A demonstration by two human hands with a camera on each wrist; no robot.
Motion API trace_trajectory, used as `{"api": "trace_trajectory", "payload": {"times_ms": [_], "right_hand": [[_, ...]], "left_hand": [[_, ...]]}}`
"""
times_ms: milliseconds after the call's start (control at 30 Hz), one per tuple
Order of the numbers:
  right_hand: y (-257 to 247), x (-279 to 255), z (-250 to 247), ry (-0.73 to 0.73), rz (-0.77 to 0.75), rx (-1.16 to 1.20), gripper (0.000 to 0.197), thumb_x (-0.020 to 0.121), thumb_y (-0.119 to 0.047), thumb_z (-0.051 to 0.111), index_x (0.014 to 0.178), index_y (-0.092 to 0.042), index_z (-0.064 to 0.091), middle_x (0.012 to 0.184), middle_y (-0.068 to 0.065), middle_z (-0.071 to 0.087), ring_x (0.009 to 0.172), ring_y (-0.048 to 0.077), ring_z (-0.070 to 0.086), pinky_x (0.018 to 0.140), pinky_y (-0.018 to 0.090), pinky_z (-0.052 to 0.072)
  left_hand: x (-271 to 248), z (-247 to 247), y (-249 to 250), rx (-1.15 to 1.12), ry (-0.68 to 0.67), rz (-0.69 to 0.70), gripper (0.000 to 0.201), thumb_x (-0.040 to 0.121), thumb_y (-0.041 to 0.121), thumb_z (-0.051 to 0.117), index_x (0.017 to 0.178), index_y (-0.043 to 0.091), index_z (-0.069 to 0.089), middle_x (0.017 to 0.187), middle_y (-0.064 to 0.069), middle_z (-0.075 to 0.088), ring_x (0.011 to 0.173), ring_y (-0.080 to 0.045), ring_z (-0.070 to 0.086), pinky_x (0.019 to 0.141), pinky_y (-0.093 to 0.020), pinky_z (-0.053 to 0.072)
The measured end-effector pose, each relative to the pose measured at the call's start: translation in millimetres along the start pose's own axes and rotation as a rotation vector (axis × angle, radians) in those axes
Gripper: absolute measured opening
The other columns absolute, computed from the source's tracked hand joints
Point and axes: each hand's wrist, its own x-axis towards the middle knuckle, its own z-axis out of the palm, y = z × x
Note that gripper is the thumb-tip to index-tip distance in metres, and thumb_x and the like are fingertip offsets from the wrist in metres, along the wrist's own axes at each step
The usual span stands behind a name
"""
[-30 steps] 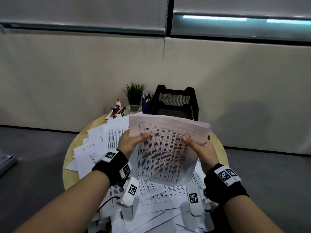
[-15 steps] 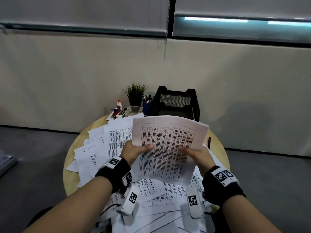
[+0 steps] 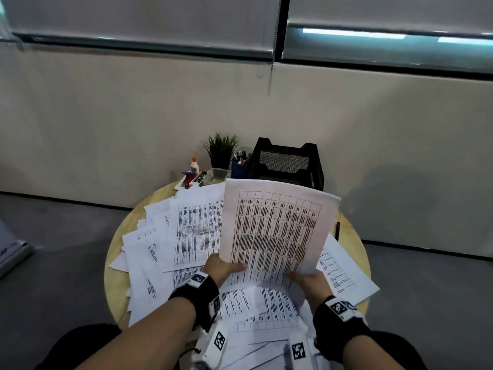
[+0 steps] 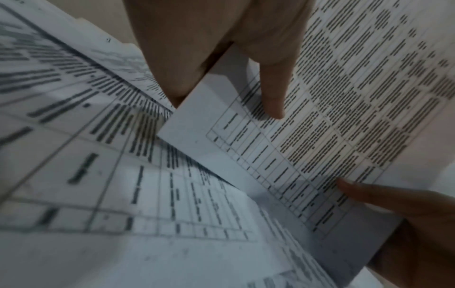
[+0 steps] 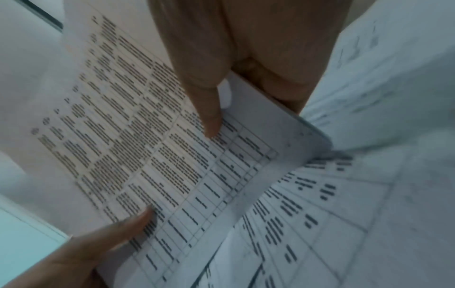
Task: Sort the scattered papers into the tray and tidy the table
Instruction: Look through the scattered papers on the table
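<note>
A: Which step were you on at that moment?

B: By my reading, you were gathering. The round table [image 3: 117, 252] was covered in scattered papers [image 3: 160, 252] from about seven o'clock round to four o'clock, and the black mesh tray [image 3: 286, 164] stood at its far rim, around twelve o'clock, with nothing visible in it.

A: And what were you holding?

B: A held stack [image 3: 277, 231] of printed sheets, raised off the table and tilted up toward you, in front of the tray. Your left hand [image 3: 221, 268] pinched its lower left edge, thumb on the printed face and fingers behind. Your right hand [image 3: 312, 283] gripped the lower right corner the same way.

A: What did the next move call for?

B: I'd judge you needed to square the edges, then carry the stack toward twelve o'clock and slide it flat into the tray's opening. Most of the loose sheets were not yet collected.

A: How did the stack look?

B: White sheets, a ruled table of dark text on top. It was thin and floppy, with its lower edge curling between your hands.
</note>
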Motion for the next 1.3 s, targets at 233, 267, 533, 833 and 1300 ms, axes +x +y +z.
{"api": "trace_trajectory", "payload": {"times_ms": [233, 267, 533, 833, 1300], "right_hand": [[-11.9, 8.0, 0.9, 0.085, -0.024, -0.001, 0.014, 0.086, 0.000, 0.062, 0.074, -0.004, 0.058, 0.069, 0.013, 0.061, 0.061, 0.023, 0.057, 0.059, 0.029, 0.047], [-14.7, 10.9, -0.5, 0.087, -0.027, 0.003, 0.011, 0.086, 0.001, 0.062, 0.075, -0.003, 0.060, 0.072, 0.015, 0.063, 0.062, 0.023, 0.059, 0.063, 0.032, 0.049], [-61.2, 27.6, -15.2, 0.051, -0.021, 0.134, 0.015, 0.084, 0.018, 0.054, 0.095, 0.008, 0.055, 0.077, 0.018, 0.059, 0.066, 0.027, 0.058, 0.061, 0.026, 0.051], [-114.3, 64.0, -20.5, 0.064, -0.057, -0.051, 0.040, 0.088, 0.006, 0.044, 0.119, -0.016, 0.034, 0.099, 0.024, 0.059, 0.056, 0.029, 0.064, 0.042, 0.029, 0.053], [-139.5, 145.4, -9.8, 0.089, -0.116, -0.233, 0.048, 0.093, 0.013, 0.031, 0.139, 0.001, 0.040, 0.138, 0.020, 0.046, 0.067, 0.025, 0.062, 0.055, 0.021, 0.054]], "left_hand": [[12.8, -2.4, 19.5, 0.022, -0.050, 0.082, 0.067, 0.078, 0.026, 0.074, 0.131, 0.000, 0.043, 0.138, -0.016, 0.048, 0.124, -0.030, 0.049, 0.108, -0.043, 0.034], [14.5, -3.2, 22.8, 0.018, -0.068, 0.124, 0.048, 0.081, 0.020, 0.072, 0.121, 0.003, 0.053, 0.131, -0.015, 0.055, 0.113, -0.026, 0.056, 0.105, -0.041, 0.039], [26.7, -2.3, 34.1, -0.065, -0.326, 0.073, 0.032, 0.098, 0.004, 0.043, 0.126, 0.017, 0.037, 0.112, -0.018, 0.060, 0.053, -0.018, 0.068, 0.046, -0.026, 0.055], [72.4, 1.2, 83.4, -0.158, -0.126, 0.113, 0.032, 0.097, -0.006, 0.036, 0.128, -0.001, 0.038, 0.084, -0.015, 0.059, 0.037, -0.012, 0.059, 0.040, -0.023, 0.052], [160.0, 7.8, 122.9, 0.076, 0.128, 0.257, 0.034, 0.089, -0.001, 0.053, 0.123, 0.001, 0.055, 0.095, -0.013, 0.059, 0.077, -0.026, 0.061, 0.073, -0.042, 0.057]]}}
